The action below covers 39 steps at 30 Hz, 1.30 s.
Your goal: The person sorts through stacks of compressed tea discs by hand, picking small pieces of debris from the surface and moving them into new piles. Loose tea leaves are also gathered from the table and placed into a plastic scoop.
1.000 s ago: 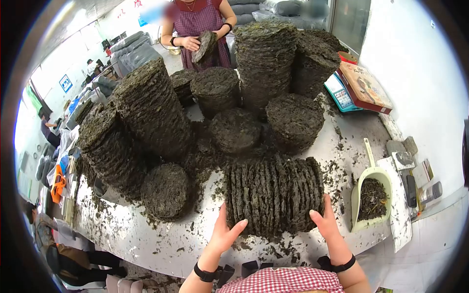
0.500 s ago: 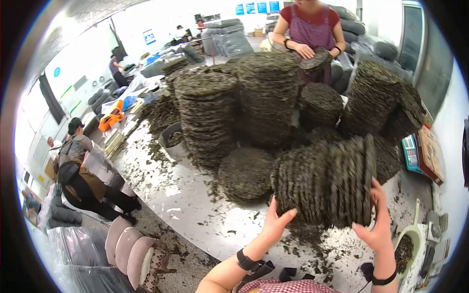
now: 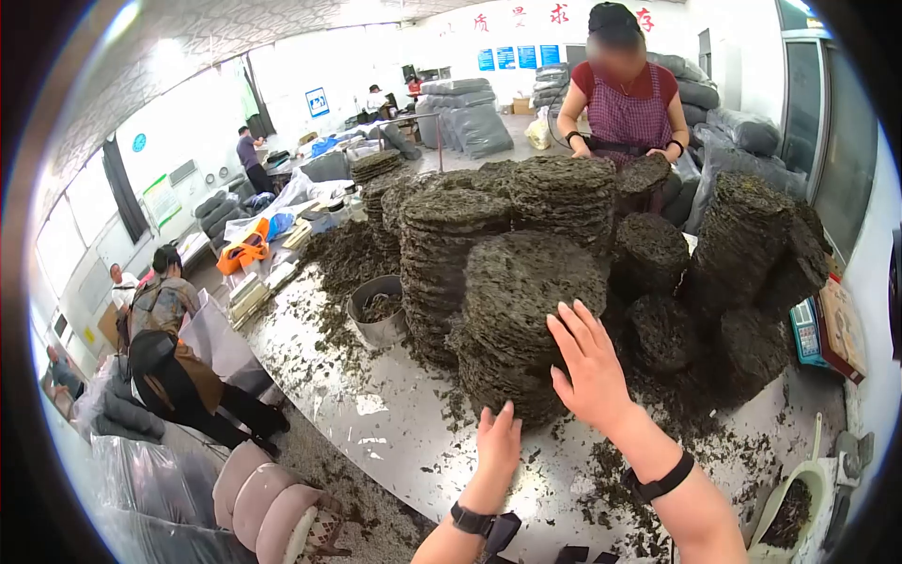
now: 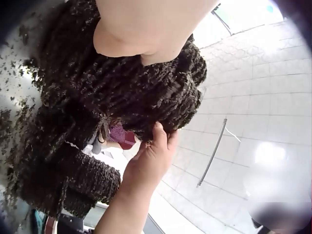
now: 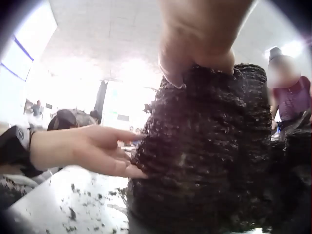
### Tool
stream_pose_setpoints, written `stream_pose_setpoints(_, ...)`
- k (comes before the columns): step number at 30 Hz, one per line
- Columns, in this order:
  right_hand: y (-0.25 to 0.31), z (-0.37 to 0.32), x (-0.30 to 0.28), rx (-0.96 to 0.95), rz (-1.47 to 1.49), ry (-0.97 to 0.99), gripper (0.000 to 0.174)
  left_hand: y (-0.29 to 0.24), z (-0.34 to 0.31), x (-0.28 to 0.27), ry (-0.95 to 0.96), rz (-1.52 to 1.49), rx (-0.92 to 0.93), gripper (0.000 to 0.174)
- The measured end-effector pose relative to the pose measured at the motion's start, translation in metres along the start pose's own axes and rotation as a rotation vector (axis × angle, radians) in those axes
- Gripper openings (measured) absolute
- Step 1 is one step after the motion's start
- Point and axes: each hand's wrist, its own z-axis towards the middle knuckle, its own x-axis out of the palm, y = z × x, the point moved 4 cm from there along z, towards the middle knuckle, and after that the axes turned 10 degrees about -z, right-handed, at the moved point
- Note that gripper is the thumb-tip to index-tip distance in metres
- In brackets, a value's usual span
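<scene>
A stack of dark, rough round cakes [image 3: 521, 282] stands on the table [image 3: 376, 414], leaning slightly, in front of taller stacks. My right hand [image 3: 594, 371] lies with extended fingers on the upper right edge of this stack. Low at its near side, my left hand [image 3: 498, 446] touches the lower layers with its fingertips. The right wrist view shows the left hand [image 5: 92, 151] with straight fingers against the side of the stack [image 5: 195, 156]. In the left wrist view the right hand [image 4: 148, 163] rests its fingers on the stack's far end [image 4: 165, 102].
More stacks [image 3: 451, 254] stand behind and to the right. A grey tub [image 3: 378, 315] is at the left, a dustpan [image 3: 799, 498] and a scale [image 3: 806, 329] at the right. Crumbs litter the table. Across it stands a person [image 3: 628, 103]; another [image 3: 178, 348] is at the left.
The row of cakes that both hands held on its side has swung left and now stands upright beside the tall stacks. My right hand has moved to its top edge, my left to its base.
</scene>
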Motion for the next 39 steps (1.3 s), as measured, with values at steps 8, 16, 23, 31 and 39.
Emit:
stream_pose_setpoints(8, -0.017, -0.07, -0.048, -0.002, 0.221, -0.1, 0.07, -0.057, -0.065, -0.095, 0.266, 1.408, 0.527, 0.074)
stream_pose_setpoints(16, -0.023, -0.43, -0.109, 0.591, -0.119, 0.547, 0.095, 0.043, -0.141, -0.091, 1.111, 2.272, 0.249, 0.103)
stream_pose_setpoints(23, -0.038, -0.465, -0.1, 0.743, -0.333, 0.696, 0.106, 0.204, -0.169, -0.038, 2.599, 1.533, 0.3, 0.066)
stream_pose_setpoints(31, -0.227, -0.397, -0.042, 0.962, -0.452, 0.38, 0.095, 0.203, 0.005, 0.123, 1.286, 1.806, 0.715, 0.061)
stream_pose_setpoints(39, -0.185, -0.227, 0.066, 0.739, 0.436, 0.407, 0.081, 0.26, 0.13, 0.15, 0.201, 0.966, -0.416, 0.091)
